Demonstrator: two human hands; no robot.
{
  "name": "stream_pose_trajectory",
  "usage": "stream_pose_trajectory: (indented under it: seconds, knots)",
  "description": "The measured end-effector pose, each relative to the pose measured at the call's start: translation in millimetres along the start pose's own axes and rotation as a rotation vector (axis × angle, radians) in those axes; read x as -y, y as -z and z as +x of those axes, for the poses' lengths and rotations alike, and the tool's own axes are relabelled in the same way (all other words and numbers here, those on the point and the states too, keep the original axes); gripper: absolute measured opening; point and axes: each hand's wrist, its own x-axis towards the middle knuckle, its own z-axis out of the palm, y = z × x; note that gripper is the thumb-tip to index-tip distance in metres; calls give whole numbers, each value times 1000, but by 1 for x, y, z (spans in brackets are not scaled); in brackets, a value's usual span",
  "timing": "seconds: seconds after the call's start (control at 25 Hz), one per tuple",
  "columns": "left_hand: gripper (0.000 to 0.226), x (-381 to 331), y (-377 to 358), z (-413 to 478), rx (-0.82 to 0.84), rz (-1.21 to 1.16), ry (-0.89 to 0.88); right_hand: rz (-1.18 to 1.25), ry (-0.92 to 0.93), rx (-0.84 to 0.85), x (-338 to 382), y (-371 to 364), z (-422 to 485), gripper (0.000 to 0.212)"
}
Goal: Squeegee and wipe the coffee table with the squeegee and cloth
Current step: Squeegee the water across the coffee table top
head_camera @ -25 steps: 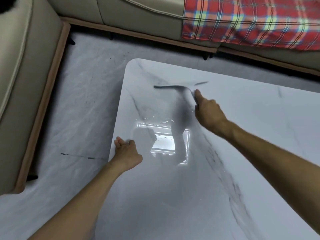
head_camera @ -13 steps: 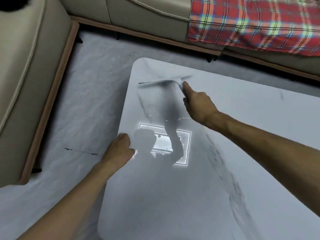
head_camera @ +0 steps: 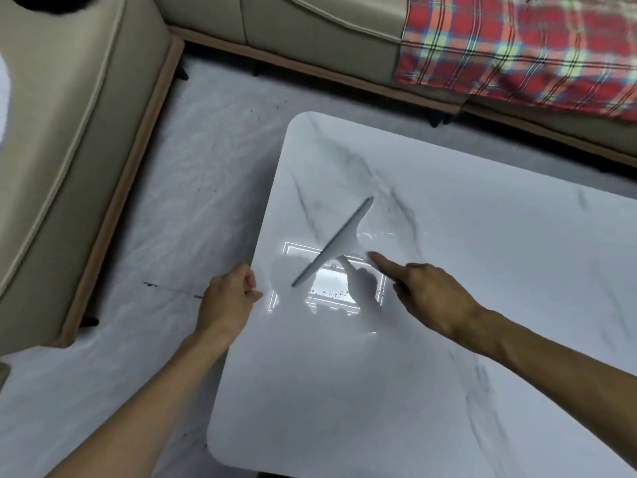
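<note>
Lying slantwise near the left end of the white marbled tabletop [head_camera: 482, 236], the squeegee [head_camera: 332, 243] is held by the right hand [head_camera: 431, 294], whose grip is closed on the handle with the forefinger stretched forward. The handle is largely lost against a bright lamp reflection [head_camera: 331, 281]. The left hand [head_camera: 227, 298] is curled in a fist at the table's left rim. A beige sofa [head_camera: 62, 132], a plaid blanket [head_camera: 517, 46] and pale marbled floor [head_camera: 172, 219] are seen around.
</note>
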Motion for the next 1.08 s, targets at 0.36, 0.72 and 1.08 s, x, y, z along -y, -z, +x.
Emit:
stream_pose_trajectory:
  seconds: [0.36, 0.72, 1.08]
  knots:
    - [23, 1, 0, -14, -139, -215, 251, -102, 339, -119, 65, -3, 48, 44]
    - [20, -8, -38, -21, 146, -4, 160, -178, 218, -175, -22, -27, 11, 43]
    - [15, -24, -61, -29, 233, 175, 137, -137, -45, -220, -99, -8, -62, 41]
